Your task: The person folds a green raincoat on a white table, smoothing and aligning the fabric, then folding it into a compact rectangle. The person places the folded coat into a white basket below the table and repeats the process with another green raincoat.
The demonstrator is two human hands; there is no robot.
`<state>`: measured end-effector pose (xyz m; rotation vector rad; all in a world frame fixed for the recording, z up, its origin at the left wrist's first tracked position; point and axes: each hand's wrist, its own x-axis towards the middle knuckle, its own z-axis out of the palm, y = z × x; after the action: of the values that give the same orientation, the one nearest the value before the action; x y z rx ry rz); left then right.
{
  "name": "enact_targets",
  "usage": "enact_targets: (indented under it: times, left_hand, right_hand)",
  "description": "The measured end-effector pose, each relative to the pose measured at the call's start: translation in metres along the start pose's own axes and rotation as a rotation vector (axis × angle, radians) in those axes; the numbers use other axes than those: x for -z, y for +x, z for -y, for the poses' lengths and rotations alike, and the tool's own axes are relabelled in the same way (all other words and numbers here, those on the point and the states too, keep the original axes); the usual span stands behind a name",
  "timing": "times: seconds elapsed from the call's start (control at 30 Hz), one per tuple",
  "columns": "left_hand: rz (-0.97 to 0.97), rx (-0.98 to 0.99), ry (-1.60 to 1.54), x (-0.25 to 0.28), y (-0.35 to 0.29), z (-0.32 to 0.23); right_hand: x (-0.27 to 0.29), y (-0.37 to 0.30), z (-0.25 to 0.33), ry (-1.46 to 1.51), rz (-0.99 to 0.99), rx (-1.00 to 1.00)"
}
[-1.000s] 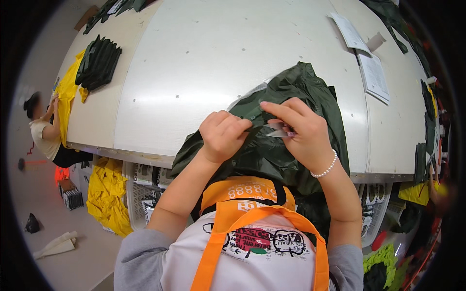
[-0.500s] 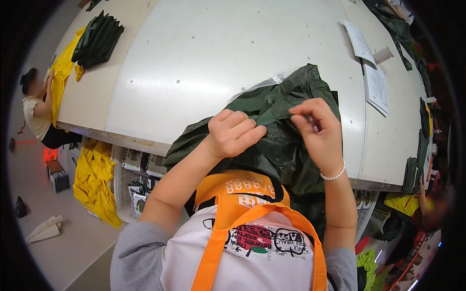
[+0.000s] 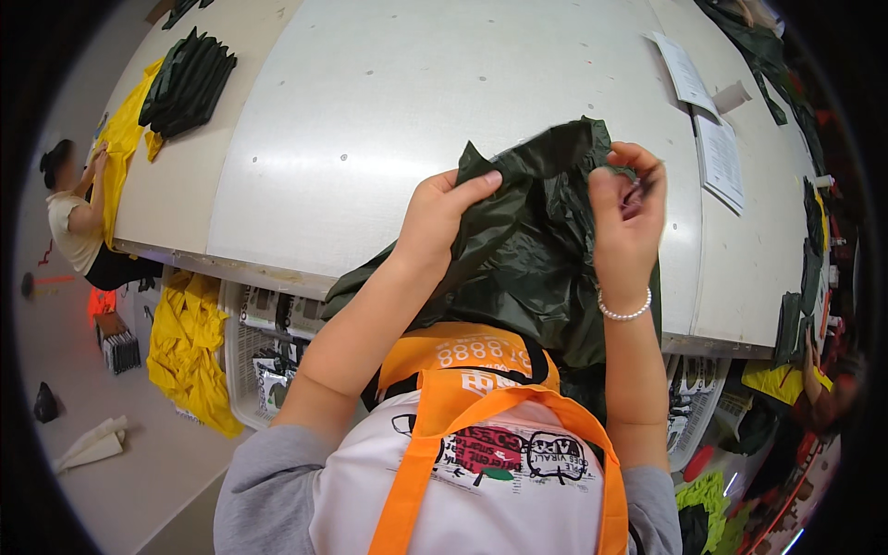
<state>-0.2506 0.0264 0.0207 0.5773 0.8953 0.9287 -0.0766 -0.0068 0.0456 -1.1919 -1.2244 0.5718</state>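
Note:
A dark green, shiny, thin-coated garment (image 3: 527,268) hangs crumpled over the table's near edge and against my apron. My left hand (image 3: 439,213) grips its upper left edge, with the thumb lying over the fabric. At the upper right edge, my right hand (image 3: 629,208), a beaded bracelet at its wrist, has its fingers curled around the cloth. Between both hands the fabric is raised and spread, with a fold along its far edge. Most of its shape is hidden in creases, and its lower part drops out of sight below the table edge.
Folded dark green garments (image 3: 188,83) are stacked at the far left beside yellow fabric (image 3: 125,157), where another person (image 3: 79,208) works. Printed papers (image 3: 712,153) lie at right near a white cylinder (image 3: 731,97). Under the table are white baskets (image 3: 242,370) of packets and yellow cloth (image 3: 188,356).
Both hands have moved away from my body and upward, drawing the garment's edges apart. My left fist has turned to a thumb-over grip. The pale label strip is now out of sight.

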Motion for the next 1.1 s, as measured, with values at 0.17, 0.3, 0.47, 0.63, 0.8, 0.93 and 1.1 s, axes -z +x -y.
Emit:
enact_targets:
  times: [0.17,0.3,0.47,0.63,0.8,0.93,1.1]
  left_hand:
    - [0.063,-0.014,-0.089,0.006,0.007,0.0]
    - [0.063,-0.05,-0.055,0.005,0.006,0.002]
    - [0.064,-0.079,-0.057,0.003,0.005,0.003]
    - [0.055,-0.115,0.033,-0.001,0.001,0.0]
    - [-0.103,-0.603,0.544,-0.012,-0.002,0.005]
    - [-0.173,-0.766,0.655,-0.009,0.0,0.007]
    - [-0.232,-0.957,0.838,-0.005,0.002,0.013]
  right_hand:
    - [-0.008,-0.015,-0.019,-0.294,0.184,0.099]
    - [-0.022,-0.013,-0.022,-0.434,0.169,0.182]
    - [-0.029,-0.01,-0.027,-0.568,0.142,0.315]
    - [-0.025,-0.009,-0.02,-0.514,0.199,0.214]
    - [-0.007,0.012,0.01,-0.47,0.231,0.302]
    - [-0.001,0.014,0.022,-0.55,0.303,0.261]
    - [-0.001,0.008,0.022,-0.708,0.347,0.336]
